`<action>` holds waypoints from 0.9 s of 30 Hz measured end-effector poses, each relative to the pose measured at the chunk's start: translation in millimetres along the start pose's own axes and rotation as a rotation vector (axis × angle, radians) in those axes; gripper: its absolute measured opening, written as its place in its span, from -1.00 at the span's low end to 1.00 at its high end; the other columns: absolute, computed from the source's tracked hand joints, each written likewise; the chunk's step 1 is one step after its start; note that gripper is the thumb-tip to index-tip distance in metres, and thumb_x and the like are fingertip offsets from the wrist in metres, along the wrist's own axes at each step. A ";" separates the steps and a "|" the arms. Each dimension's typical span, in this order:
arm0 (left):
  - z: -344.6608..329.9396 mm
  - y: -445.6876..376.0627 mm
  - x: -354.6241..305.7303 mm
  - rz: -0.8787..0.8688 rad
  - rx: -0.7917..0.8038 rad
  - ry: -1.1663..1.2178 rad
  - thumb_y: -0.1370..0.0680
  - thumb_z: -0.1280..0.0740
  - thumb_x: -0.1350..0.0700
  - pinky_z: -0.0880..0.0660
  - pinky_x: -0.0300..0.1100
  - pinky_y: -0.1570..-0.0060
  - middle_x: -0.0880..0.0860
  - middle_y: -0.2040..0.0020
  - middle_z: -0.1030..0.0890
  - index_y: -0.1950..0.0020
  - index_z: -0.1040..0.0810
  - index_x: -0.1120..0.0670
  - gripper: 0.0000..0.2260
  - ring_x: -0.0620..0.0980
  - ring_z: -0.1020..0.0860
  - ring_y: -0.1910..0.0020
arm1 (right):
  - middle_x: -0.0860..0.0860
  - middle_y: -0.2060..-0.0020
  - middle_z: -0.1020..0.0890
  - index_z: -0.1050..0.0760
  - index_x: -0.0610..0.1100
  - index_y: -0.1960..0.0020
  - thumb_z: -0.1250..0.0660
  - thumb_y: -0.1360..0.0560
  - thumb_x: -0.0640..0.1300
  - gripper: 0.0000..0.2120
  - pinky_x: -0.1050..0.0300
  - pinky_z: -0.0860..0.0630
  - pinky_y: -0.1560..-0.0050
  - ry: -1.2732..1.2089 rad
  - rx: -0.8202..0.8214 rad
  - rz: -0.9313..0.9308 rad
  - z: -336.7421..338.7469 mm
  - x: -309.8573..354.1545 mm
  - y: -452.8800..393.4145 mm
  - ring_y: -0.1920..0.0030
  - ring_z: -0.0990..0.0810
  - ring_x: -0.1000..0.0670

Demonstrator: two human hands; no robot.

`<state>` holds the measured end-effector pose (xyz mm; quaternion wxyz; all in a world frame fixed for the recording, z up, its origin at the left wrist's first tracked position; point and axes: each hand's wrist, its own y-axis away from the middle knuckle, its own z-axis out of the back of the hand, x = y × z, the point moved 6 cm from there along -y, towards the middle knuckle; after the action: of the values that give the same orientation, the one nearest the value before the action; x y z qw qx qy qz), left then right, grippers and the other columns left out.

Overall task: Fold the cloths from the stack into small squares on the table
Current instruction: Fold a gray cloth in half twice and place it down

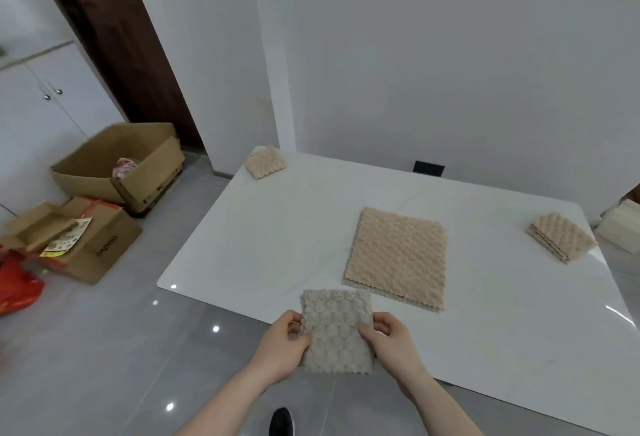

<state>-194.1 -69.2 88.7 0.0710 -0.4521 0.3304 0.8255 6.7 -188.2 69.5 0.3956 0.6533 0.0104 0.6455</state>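
Hands holding a folded grey cloth [337, 331] above the near edge of the surface [277, 228].
Left hand [282, 344] and right hand [389, 340] are pinching its side edges, fingers curled on it; beyond, the tan stack [396, 257] is lying flat mid-surface, with folded squares sitting at the far-left corner [265, 162] and right edge [561, 236].

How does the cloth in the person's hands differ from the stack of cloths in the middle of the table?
The held cloth is greyish; the stack is peach-beige on top. The held cloth is folded to a narrower shape and gripped off the near table edge by the left hand and right hand; the stack lies flat, unfolded and larger, on the table. Both share a bumpy texture.
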 end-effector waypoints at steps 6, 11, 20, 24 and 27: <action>57.6 -18.0 -9.3 -0.005 -0.136 0.066 -0.54 -0.43 0.07 -0.47 -0.28 0.23 -0.03 0.05 -0.68 0.00 -0.61 -0.01 -0.94 -0.10 -0.61 0.13 | -0.01 0.09 -0.74 -0.60 -0.03 -0.11 -0.46 -0.51 -0.06 -0.80 0.13 -0.60 0.07 0.011 0.050 0.076 -46.3 51.2 -15.4 0.08 -0.74 0.05; 120.1 -50.4 -6.4 -0.021 -0.168 0.098 -0.54 -0.42 0.11 -0.59 -0.20 0.16 -0.11 0.02 -0.68 0.02 -0.62 -0.01 -0.95 -0.09 -0.69 0.19 | 0.04 0.03 -0.73 -0.56 0.03 -0.12 -0.45 -0.51 -0.11 -0.80 0.14 -0.64 0.04 0.013 0.062 0.119 -108.7 92.9 -34.0 0.12 -0.73 0.12; 233.2 -139.3 25.1 -0.006 -0.010 0.047 -0.55 -0.41 0.09 -0.54 -0.24 0.18 0.01 -0.03 -0.65 -0.07 -0.59 0.01 -0.89 -0.03 -0.64 0.08 | 0.10 -0.03 -0.69 -0.58 0.10 -0.13 -0.40 -0.48 -0.15 -0.73 0.14 -0.63 0.26 0.054 -0.049 0.115 -228.0 149.1 -85.0 0.11 -0.72 0.02; 257.6 -173.5 27.1 0.020 0.071 0.045 -0.56 -0.39 0.09 -0.50 -0.21 0.18 0.01 -0.01 -0.65 -0.07 -0.58 0.02 -0.90 -0.04 -0.61 0.13 | 0.13 -0.04 -0.66 -0.59 0.11 -0.14 -0.41 -0.48 -0.12 -0.74 0.19 -0.60 0.27 0.077 -0.097 0.113 -251.8 166.2 -100.8 0.11 -0.72 0.05; 267.0 -195.4 25.9 0.040 0.101 0.056 -0.56 -0.39 0.09 -0.50 -0.20 0.18 0.00 0.00 -0.65 -0.06 -0.58 0.01 -0.91 -0.05 -0.61 0.14 | 0.11 -0.04 -0.65 -0.59 0.08 -0.15 -0.41 -0.49 -0.14 -0.74 0.24 -0.57 0.31 0.106 -0.105 0.103 -260.4 177.2 -117.7 0.12 -0.71 0.05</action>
<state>-314.7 239.6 73.7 0.0680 -0.4642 0.3824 0.7960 -127.0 116.7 117.0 0.3947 0.5962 -0.0363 0.6981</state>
